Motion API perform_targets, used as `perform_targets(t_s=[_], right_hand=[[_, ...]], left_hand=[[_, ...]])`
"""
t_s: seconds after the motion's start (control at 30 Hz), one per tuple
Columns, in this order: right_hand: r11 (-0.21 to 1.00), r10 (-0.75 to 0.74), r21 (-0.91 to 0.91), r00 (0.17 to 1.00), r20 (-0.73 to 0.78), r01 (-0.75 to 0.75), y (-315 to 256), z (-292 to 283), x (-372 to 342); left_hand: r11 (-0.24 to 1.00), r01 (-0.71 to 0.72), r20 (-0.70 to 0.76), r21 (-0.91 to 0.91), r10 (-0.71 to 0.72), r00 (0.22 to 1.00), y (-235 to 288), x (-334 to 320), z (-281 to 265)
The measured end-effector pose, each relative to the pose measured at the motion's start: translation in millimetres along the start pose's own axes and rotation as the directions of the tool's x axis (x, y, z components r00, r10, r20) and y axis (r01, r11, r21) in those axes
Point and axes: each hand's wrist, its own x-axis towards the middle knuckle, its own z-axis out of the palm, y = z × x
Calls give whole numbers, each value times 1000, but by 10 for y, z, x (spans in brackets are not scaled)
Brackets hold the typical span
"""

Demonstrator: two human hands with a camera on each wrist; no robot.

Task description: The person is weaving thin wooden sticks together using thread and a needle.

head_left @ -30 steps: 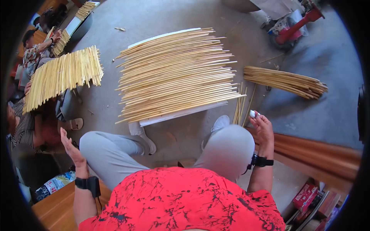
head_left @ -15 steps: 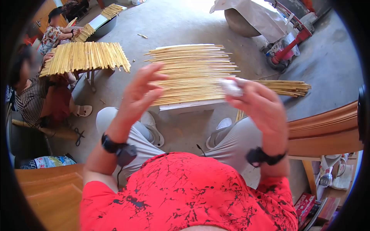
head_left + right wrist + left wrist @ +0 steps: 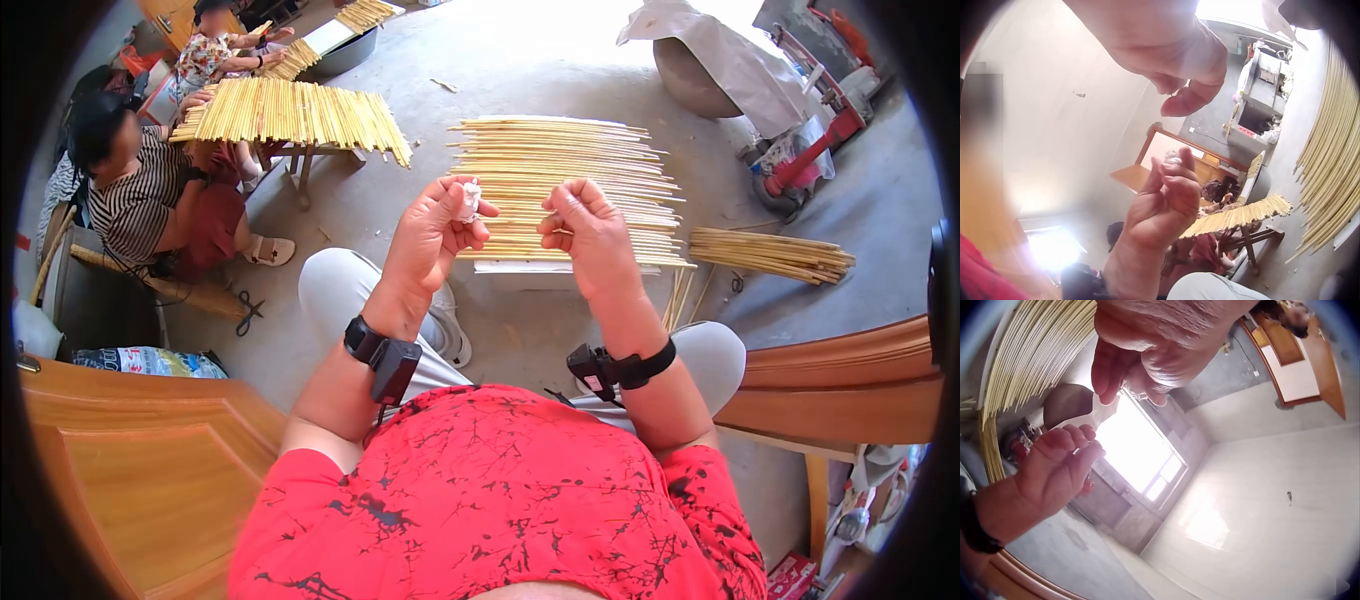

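Observation:
My left hand (image 3: 432, 240) is raised in front of the chest and pinches a small crumpled white wad (image 3: 469, 201) between thumb and fingers. Level with it on the right, my right hand (image 3: 590, 235) has its fingers curled and the thumb against the index finger. I cannot tell whether something thin is between those fingertips. A gap separates the two hands. Beyond and below them lies a mat of long thin yellow sticks (image 3: 560, 165), set side by side on a white board (image 3: 525, 267). In the right wrist view, the wad (image 3: 1174, 156) shows at the left fingertips.
A bundle of sticks (image 3: 770, 256) lies on the floor at right. To the left, a seated person in stripes (image 3: 130, 215) is beside another stick mat (image 3: 300, 112); a second person (image 3: 215, 55) sits farther back. Scissors (image 3: 248, 312) lie on the floor. Wooden panels (image 3: 160, 460) flank me.
Both hands have come up from beside the knees to in front of the chest. The white wad has passed from the right hand to the left. The head view has swung left.

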Motion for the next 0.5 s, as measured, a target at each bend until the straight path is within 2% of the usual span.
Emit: perform_targets(t_s=[0.07, 0.17, 0.27, 0.3, 0.33, 0.4, 0.47, 0.5], right_hand=[[992, -34, -120, 999, -15, 32, 122, -82, 39], [991, -24, -132, 1000, 6, 25, 236, -189, 48], [990, -46, -133, 999, -26, 42, 218, -254, 56], [980, -78, -182, 997, -13, 74, 191, -296, 83], [967, -109, -230, 994, 0, 107, 163, -333, 101], [973, -117, -204, 992, -37, 107, 68, -383, 106], [969, -73, -236, 997, 16, 74, -48, -433, 75], [970, -72, -231, 997, 2, 70, -88, -483, 75]], left_hand=[[975, -14, 43, -220, 24, 999, -49, 36, 3], [970, 30, 123, -241, -1, 992, -104, 41, 107], [970, 109, 185, -217, -68, 980, -158, 72, 210], [971, 131, 199, -198, -91, 976, -179, 105, 264], [985, 105, 173, -138, -81, 982, -197, 136, 322], [994, 92, 163, -62, -81, 983, -199, 195, 417], [993, -27, 150, 112, 10, 989, -210, 225, 530], [993, -15, 157, 115, -3, 988, -229, 247, 590]])
